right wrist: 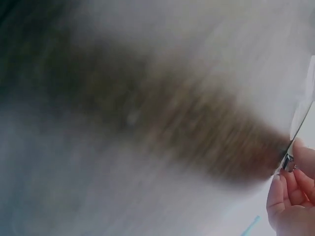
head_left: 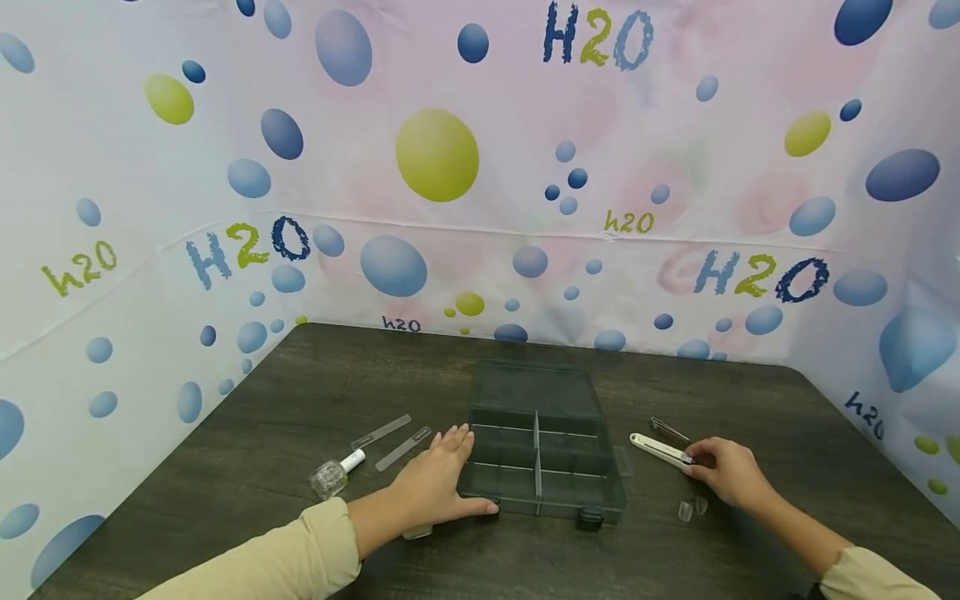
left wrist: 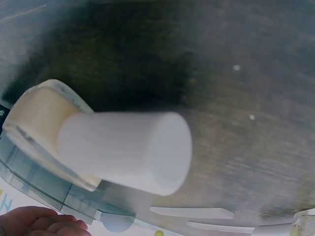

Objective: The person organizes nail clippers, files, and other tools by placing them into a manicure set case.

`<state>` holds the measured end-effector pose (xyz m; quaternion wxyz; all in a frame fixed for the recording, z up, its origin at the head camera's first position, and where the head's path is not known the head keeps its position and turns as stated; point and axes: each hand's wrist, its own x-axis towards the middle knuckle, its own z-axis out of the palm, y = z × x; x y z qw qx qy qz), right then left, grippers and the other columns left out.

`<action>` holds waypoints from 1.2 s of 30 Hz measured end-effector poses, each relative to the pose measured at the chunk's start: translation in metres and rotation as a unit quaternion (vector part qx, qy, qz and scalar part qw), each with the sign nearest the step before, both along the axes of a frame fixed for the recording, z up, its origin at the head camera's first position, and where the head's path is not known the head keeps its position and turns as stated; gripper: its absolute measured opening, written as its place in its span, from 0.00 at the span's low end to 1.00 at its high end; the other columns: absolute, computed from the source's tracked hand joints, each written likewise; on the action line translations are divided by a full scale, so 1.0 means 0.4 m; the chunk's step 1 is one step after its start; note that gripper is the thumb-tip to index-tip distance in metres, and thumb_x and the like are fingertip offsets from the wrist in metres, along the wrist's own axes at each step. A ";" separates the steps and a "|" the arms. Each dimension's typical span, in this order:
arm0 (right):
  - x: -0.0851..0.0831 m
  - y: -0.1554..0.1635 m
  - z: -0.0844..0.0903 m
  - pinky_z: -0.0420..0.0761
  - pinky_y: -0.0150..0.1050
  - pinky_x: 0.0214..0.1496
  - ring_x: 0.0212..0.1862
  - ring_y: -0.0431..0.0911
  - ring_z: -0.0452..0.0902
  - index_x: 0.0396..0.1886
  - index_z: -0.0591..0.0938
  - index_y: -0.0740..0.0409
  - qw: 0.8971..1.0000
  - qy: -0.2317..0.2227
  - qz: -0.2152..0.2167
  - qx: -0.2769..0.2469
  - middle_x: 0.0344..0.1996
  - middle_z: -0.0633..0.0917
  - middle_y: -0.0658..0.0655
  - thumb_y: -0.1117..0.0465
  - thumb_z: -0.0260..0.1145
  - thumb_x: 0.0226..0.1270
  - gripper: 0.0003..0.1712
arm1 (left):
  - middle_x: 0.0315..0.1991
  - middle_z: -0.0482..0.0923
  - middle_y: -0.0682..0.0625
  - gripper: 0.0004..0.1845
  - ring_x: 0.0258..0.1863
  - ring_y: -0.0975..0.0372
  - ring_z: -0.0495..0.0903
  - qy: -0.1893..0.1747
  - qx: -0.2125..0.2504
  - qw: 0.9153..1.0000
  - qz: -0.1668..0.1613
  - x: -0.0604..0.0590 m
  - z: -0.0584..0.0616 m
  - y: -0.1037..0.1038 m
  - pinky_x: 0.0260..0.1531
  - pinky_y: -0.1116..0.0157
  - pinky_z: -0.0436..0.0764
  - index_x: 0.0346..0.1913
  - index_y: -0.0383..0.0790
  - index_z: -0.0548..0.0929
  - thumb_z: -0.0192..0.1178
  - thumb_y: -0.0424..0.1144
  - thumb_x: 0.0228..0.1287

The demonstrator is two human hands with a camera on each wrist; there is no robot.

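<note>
An open grey translucent compartment box (head_left: 540,454) stands at the table's middle, its lid laid back. My left hand (head_left: 450,475) rests flat against the box's left side, fingers straight and thumb along the front wall; the left wrist view shows the box corner (left wrist: 44,184) and those fingers (left wrist: 39,221). On the right, my right hand (head_left: 701,467) pinches the near end of a slim white tool (head_left: 658,450) lying on the table. In the blurred right wrist view its fingers (right wrist: 293,196) hold a thin metal end (right wrist: 289,162).
A clear bottle with a white cap (head_left: 333,477) and two clear strips (head_left: 393,440) lie left of the box. A thin dark metal tool (head_left: 670,430) and small clear pieces (head_left: 692,507) lie by the right hand. A white-capped vial (left wrist: 128,147) lies under the left wrist. Printed walls enclose the table (head_left: 225,467).
</note>
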<state>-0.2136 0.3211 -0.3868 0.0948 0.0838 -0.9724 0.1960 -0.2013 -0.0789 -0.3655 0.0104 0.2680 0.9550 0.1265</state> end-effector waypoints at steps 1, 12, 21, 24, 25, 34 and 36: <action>0.001 -0.001 0.000 0.78 0.39 0.30 0.29 0.46 0.79 0.32 0.82 0.68 1.000 -0.001 0.001 0.000 0.27 0.84 0.56 0.68 0.70 0.51 0.09 | 0.69 0.58 0.35 0.51 0.69 0.48 0.58 0.000 0.001 1.000 0.000 0.000 0.000 0.000 0.66 0.52 0.63 0.66 0.27 0.62 0.62 0.65 0.50; 0.001 -0.003 0.003 0.79 0.37 0.29 0.28 0.44 0.79 0.32 0.83 0.67 0.999 0.026 0.012 -0.038 0.27 0.84 0.56 0.66 0.70 0.52 0.09 | 0.69 0.57 0.35 0.51 0.69 0.47 0.59 0.004 0.005 1.000 -0.001 0.000 0.000 0.001 0.66 0.52 0.63 0.66 0.27 0.62 0.62 0.65 0.50; 0.000 -0.028 0.047 0.78 0.33 0.27 0.28 0.43 0.79 0.35 0.83 0.68 0.997 0.052 0.024 -0.052 0.28 0.85 0.58 0.68 0.68 0.54 0.09 | 0.69 0.57 0.35 0.51 0.69 0.47 0.59 0.005 0.012 1.000 -0.002 -0.003 0.000 0.000 0.66 0.52 0.63 0.66 0.27 0.63 0.62 0.64 0.50; -0.001 -0.047 0.068 0.77 0.31 0.27 0.28 0.41 0.78 0.35 0.83 0.67 0.997 0.061 0.029 -0.043 0.29 0.84 0.57 0.68 0.69 0.53 0.09 | 0.69 0.57 0.35 0.51 0.69 0.47 0.59 0.007 0.014 1.000 -0.002 -0.004 -0.001 0.000 0.66 0.52 0.64 0.66 0.27 0.63 0.62 0.64 0.50; -0.002 -0.053 0.073 0.77 0.30 0.27 0.28 0.40 0.78 0.35 0.83 0.66 0.996 0.066 0.032 -0.043 0.29 0.84 0.57 0.68 0.69 0.53 0.09 | 0.69 0.57 0.35 0.51 0.69 0.47 0.59 0.007 0.014 1.000 -0.002 -0.004 -0.001 0.000 0.66 0.52 0.64 0.66 0.28 0.63 0.62 0.64 0.50; -0.017 -0.115 0.114 0.78 0.29 0.28 0.29 0.37 0.78 0.34 0.83 0.65 0.990 0.086 0.095 -0.054 0.29 0.83 0.54 0.70 0.69 0.52 0.08 | 0.68 0.58 0.34 0.50 0.68 0.46 0.60 0.005 0.018 1.000 -0.004 -0.004 0.002 0.001 0.65 0.52 0.64 0.65 0.27 0.65 0.63 0.63 0.49; -0.023 -0.132 0.118 0.78 0.29 0.28 0.29 0.37 0.77 0.34 0.83 0.65 0.989 0.086 0.108 -0.059 0.29 0.83 0.54 0.70 0.69 0.52 0.07 | 0.68 0.58 0.34 0.50 0.68 0.46 0.60 0.006 0.020 1.000 -0.004 -0.004 0.002 0.000 0.65 0.51 0.64 0.65 0.27 0.65 0.64 0.63 0.49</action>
